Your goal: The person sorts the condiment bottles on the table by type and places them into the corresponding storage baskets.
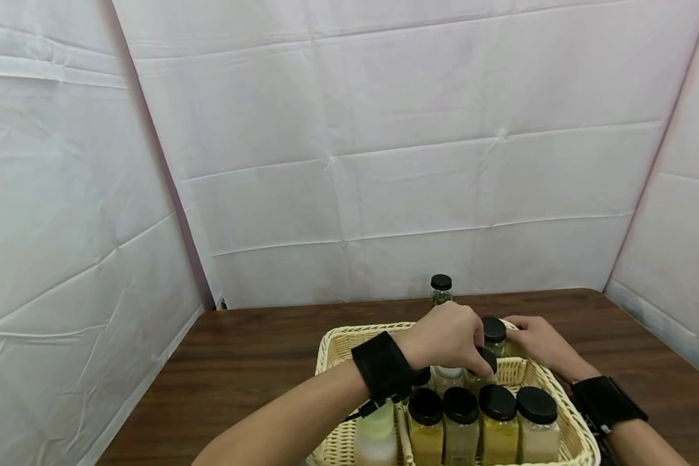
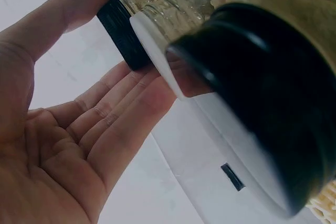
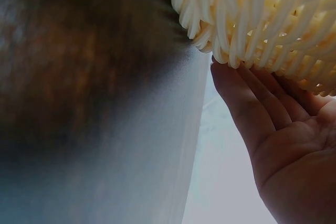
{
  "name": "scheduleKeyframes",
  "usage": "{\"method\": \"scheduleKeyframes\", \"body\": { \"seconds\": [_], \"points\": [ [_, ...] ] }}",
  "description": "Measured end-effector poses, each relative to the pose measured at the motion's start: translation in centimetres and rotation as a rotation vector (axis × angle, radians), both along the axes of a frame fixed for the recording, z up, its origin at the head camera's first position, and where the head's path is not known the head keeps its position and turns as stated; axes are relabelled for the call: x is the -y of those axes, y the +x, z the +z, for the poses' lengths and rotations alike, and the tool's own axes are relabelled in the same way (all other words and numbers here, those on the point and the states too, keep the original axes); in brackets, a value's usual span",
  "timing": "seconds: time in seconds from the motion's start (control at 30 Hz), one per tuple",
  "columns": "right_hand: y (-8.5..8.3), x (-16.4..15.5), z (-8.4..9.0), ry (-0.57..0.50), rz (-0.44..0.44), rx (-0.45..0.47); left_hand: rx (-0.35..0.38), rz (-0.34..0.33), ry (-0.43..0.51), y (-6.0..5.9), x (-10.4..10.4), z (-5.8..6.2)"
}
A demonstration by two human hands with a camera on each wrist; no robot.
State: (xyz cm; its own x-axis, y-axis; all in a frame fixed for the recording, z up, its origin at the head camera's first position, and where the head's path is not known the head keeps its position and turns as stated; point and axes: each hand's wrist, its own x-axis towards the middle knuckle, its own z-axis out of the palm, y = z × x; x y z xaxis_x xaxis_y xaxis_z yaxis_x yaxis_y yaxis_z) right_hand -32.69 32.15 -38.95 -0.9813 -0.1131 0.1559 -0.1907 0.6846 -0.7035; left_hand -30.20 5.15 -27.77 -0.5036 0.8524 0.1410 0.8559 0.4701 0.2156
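A woven cream basket (image 1: 349,333) on a brown table holds several spice jars with black lids. My left hand (image 1: 472,349) reaches into it from above and grips the black lid of a spice jar (image 1: 488,359) in the back row. In the left wrist view my thumb (image 2: 79,9) and fingers (image 2: 131,103) close on that black lid (image 2: 118,30). My right hand (image 1: 536,340) lies against the basket's far right corner. Its straight fingers (image 3: 247,93) touch the outside of the wicker basket (image 3: 262,14).
Another black-lidded jar (image 1: 441,289) stands on the table (image 1: 239,362) behind the basket. The front row holds a pale bottle (image 1: 376,433) and several jars (image 1: 498,421) of yellow and beige powder. White sheeting walls the table on three sides.
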Motion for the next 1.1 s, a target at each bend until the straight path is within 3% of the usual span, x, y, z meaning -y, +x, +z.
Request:
{"method": "scheduleKeyframes", "body": {
  "seconds": [1.1],
  "points": [
    [0.08,0.61,0.21,0.016,0.011,-0.026,-0.004,0.032,-0.036,-0.38,-0.31,-0.52]
  ]
}}
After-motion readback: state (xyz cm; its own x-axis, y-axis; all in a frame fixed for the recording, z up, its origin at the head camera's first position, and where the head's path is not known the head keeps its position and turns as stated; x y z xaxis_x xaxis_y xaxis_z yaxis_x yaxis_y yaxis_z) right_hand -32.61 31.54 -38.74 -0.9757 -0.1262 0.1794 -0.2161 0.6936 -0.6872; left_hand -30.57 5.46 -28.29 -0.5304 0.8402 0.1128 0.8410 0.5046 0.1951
